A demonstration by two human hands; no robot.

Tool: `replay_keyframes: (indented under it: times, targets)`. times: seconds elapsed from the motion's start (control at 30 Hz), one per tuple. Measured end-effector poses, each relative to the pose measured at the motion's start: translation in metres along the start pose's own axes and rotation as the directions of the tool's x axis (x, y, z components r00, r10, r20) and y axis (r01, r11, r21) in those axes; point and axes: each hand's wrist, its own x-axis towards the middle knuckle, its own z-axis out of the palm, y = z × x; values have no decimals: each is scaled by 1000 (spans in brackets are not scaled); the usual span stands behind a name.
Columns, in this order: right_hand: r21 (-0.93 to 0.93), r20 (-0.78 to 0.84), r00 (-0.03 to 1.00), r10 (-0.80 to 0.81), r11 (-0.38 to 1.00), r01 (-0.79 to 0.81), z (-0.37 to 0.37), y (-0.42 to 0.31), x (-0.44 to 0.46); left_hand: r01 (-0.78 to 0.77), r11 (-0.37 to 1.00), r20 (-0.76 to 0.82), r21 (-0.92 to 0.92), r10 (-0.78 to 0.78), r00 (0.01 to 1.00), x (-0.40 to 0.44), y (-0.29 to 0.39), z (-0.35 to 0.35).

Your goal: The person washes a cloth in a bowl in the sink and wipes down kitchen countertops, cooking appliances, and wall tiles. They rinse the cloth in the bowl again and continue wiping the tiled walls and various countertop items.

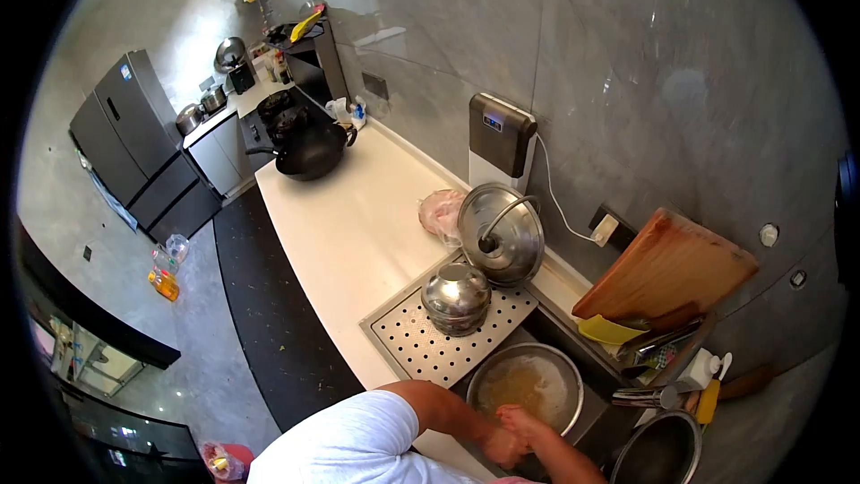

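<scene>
The main risk is at the metal basin [568, 376], which sits in the sink [597, 414] with cloudy, brownish liquid in it. The left hand [503, 447] and the right hand [521, 419] are close together at its near edge. If a wrist or palm leans strongly on this rim, the basin may tilt and the liquid may go over the side. Wet skin could also let something slip, if there is something between the hands.

Other danger comes from things which stand or lean. The large lid [515, 255] is upright just behind the shiny metal bowl [457, 300] on the drain tray [400, 333] — a push from the elbow side might move the bowl, and the lid could then slide down. The wooden board [667, 269] leans above the sink edge, so a knock at its lower part could make it fall. The plug [606, 230] is on the wall behind, and a big splash would be bad there, though it seems not so near.

The hands overlap, so one cannot tell if the fingers are apart, together or clamped on a thing. The near rim is partly covered by them, and the basin's bottom is hard to see through the liquid. The right forearm is cut off by the lower edge, and the dark pot [658, 453] also — its content is not clear.
</scene>
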Motion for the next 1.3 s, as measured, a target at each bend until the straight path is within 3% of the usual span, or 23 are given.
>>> replay_keyframes:
  times: [0.13, 0.17, 0.27, 0.33, 0.4, 0.43, 0.47, 0.53, 0.57, 0.6, 0.63, 0.67, 0.7, 0.73, 0.8, 0.83, 0.9, 0.97, 1.03, 1.1, 1.2, 1.27, 1.3]
  targets:
    - [-244, -215, 976, 28, 966, -82, 25, -2, -5, -11, 999, 24, -51, 12, 1000, 14, 1, -35]
    - [-254, -220, 975, 24, 964, -81, 17, 7, 8, -15, 998, 32, -58, 17, 999, 18, 1, -40]
    - [-621, -143, 988, -56, 782, -46, -3, 24, 44, -12, 998, 41, -56, 14, 999, 26, 1, -61]
    - [-895, 247, 896, -369, 267, 356, -8, 14, 35, -4, 999, 35, -53, 6, 999, 32, -1, -74]
    - [-555, 23, 957, -289, 793, 253, -13, 0, 32, 5, 999, 23, -35, -4, 1000, 37, -6, -89]
    - [-375, -23, 969, -245, 901, 219, 4, -34, -14, 11, 1000, 18, -20, -10, 1000, 40, -8, -98]
    - [-176, -58, 980, -188, 969, 175, 31, -72, -69, 25, 1000, 9, -6, -25, 1000, 42, -7, -110]
    - [-85, -51, 976, -213, 974, 208, 25, -81, -101, 145, 986, -86, 83, -137, 987, 45, -1, -141]
    - [-154, -115, 960, -256, 959, 237, 12, -64, -100, 258, 954, -177, 154, -230, 957, 42, 1, -158]
    - [-401, -233, 909, -346, 885, 235, -11, -26, -78, 259, 953, -186, 154, -229, 955, 33, 7, -176]
    - [-855, -309, 730, -610, 514, 67, -43, 40, -24, 428, 900, -342, -84, -429, 836, 19, 19, -193]
    - [-789, -614, 635, -468, 332, -518, -23, 40, -71, 522, 786, -430, -332, -619, 658, 1, 30, -204]
    - [-889, -444, 513, -735, 288, -356, 3, 42, -82, 615, 690, -439, -383, -721, 536, -26, 39, -202]
    - [-894, -427, 498, -755, 269, -359, 34, 19, -95, 683, 586, -451, -435, -799, 398, -49, 44, -203]
    - [-807, -514, 523, -680, 590, -27, 103, 3, -128, 493, 99, -154, -865, -986, -72, -82, 79, -232]
    - [-708, -483, 603, -635, 689, 158, 70, 36, -74, 487, 88, -145, -869, -986, -79, -99, 97, -252]
    - [-591, -328, 719, -613, 727, 350, 154, -14, -85, -95, -101, 129, -990, -923, -363, -129, 127, -288]
    - [-373, -244, 807, -537, 820, 433, 244, -55, -75, -147, -74, 117, -986, -942, -314, -160, 164, -315]
    - [-388, -51, 867, -495, 810, 439, 336, -94, -66, -102, -36, 64, -994, -958, -281, -191, 195, -332]
    - [-156, 3, 877, -480, 866, 475, 379, -98, -11, 84, 5, -30, -996, -952, -304, -221, 224, -347]
    - [-36, -46, 840, -541, 841, 540, 469, -131, 11, 285, -3, -96, -959, -939, -331, -262, 274, -394]
    - [38, -27, 857, -515, 856, 516, 511, -138, 30, 574, 103, -275, -812, -936, -221, -295, 307, -408]
    - [-5, -20, 860, -510, 860, 510, 531, -141, 34, 711, 38, -291, -702, -927, -237, -302, 326, -424]
